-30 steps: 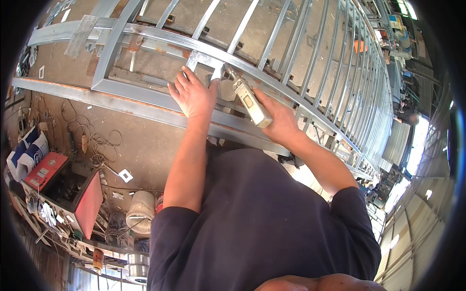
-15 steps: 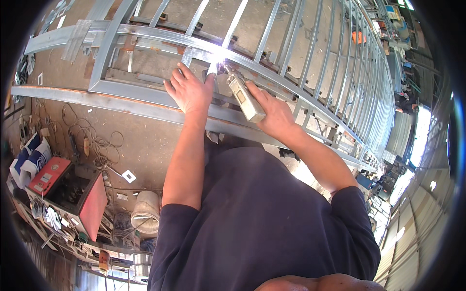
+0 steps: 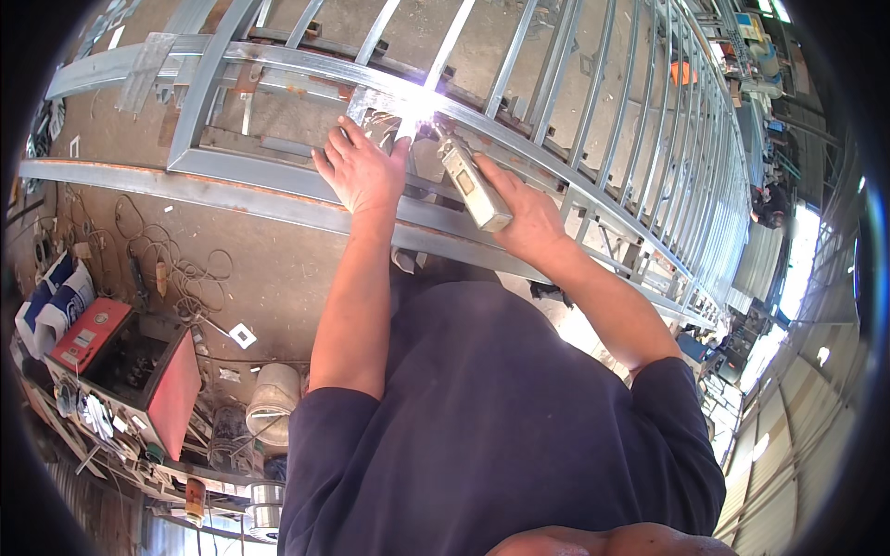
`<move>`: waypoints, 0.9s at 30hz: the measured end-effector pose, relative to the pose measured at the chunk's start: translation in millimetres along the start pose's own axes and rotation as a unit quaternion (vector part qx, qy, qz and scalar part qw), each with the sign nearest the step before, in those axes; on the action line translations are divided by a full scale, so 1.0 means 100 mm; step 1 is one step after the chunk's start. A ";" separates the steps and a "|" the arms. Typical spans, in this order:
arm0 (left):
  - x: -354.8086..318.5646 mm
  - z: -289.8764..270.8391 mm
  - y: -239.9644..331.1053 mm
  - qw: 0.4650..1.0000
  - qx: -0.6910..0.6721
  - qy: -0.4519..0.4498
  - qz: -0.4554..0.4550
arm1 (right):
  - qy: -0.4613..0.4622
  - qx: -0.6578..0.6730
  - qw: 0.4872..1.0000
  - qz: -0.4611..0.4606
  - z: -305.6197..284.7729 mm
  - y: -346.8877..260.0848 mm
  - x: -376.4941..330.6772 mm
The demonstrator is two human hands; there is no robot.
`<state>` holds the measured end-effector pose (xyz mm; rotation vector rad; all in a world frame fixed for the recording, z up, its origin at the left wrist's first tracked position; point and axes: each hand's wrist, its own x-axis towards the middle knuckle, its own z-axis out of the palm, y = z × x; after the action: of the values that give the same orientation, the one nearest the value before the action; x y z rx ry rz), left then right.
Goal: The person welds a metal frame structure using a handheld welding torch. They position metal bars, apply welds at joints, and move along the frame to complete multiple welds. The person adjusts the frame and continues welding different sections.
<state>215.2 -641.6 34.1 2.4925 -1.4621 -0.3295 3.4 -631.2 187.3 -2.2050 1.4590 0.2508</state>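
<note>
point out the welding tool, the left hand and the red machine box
welding tool (image 3: pixel 473 185), head view, on the middle of its pale handle body
left hand (image 3: pixel 363 171), head view, on the back of the hand
red machine box (image 3: pixel 171 394), head view, on its red side panel

Steel frame of bare grey metal tubing, smooth, dully shiny, rust-streaked along lower rail. Welding torch handle in pale, slightly glossy plastic. Floor of rough, matt concrete, dusty brown. Sleeved shirt of dark navy matt cloth. Welding machine with red painted metal casing, scuffed.
</note>
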 end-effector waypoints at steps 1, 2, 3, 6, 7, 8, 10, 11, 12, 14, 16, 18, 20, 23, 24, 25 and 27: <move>0.00 0.00 0.00 1.000 0.001 -0.002 0.001 | -0.002 0.002 1.000 0.002 -0.01 0.00 0.00; 0.00 0.00 0.00 1.000 0.003 -0.003 0.001 | -0.005 0.004 1.000 0.004 -0.02 0.00 -0.01; 0.00 0.00 0.01 1.000 0.003 -0.003 0.002 | -0.004 0.004 1.000 0.005 -0.02 0.00 -0.01; 0.00 0.00 0.02 1.000 -0.001 -0.006 0.001 | -0.015 0.016 1.000 0.022 -0.04 0.01 -0.03; 0.00 -0.03 0.02 1.000 -0.003 -0.010 -0.002 | -0.002 0.041 0.999 0.014 -0.05 0.03 -0.05; 0.00 -0.04 0.02 1.000 -0.006 -0.015 -0.006 | 0.010 0.065 0.998 0.005 -0.08 0.03 -0.07; -0.02 0.01 0.00 0.999 -0.030 0.039 0.012 | -0.010 0.133 0.991 0.032 -0.27 -0.02 -0.19; -0.03 0.03 -0.04 0.996 -0.042 0.073 0.023 | -0.010 0.159 0.987 0.022 -0.34 0.00 -0.26; -0.04 0.05 -0.08 0.992 -0.055 0.108 0.033 | -0.011 0.184 0.983 0.011 -0.41 0.02 -0.31; -0.12 -0.13 -0.25 0.987 -0.087 0.134 0.028 | -0.038 0.228 0.973 0.006 -0.53 0.08 -0.36; -0.16 -0.21 -0.62 0.974 -0.130 0.180 -0.031 | -0.098 0.284 0.954 0.007 -0.68 0.12 -0.30; -0.19 -0.23 -0.91 0.958 -0.089 0.192 -0.194 | -0.157 0.304 0.938 0.054 -0.76 0.12 -0.11; -0.14 -0.18 -1.02 0.915 -0.201 0.229 -0.265 | -0.214 0.323 0.917 0.098 -0.72 0.12 0.16; 0.01 -0.20 -0.82 0.890 -0.231 0.239 -0.313 | -0.243 0.357 0.901 0.043 -0.44 0.25 0.52; 0.01 -0.19 -0.76 0.881 -0.265 0.226 -0.320 | -0.239 0.381 0.893 0.020 -0.42 0.19 0.62; 0.01 -0.17 -0.79 0.870 -0.268 0.242 -0.336 | -0.260 0.384 0.886 0.027 -0.38 0.19 0.71; 0.06 -0.08 -0.88 0.838 -0.283 0.243 -0.398 | -0.301 0.388 0.870 0.043 -0.30 0.21 0.87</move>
<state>293.5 -604.3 14.3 2.2785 -0.0491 -0.1887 17.3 -723.4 172.5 -1.2522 1.0379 0.2816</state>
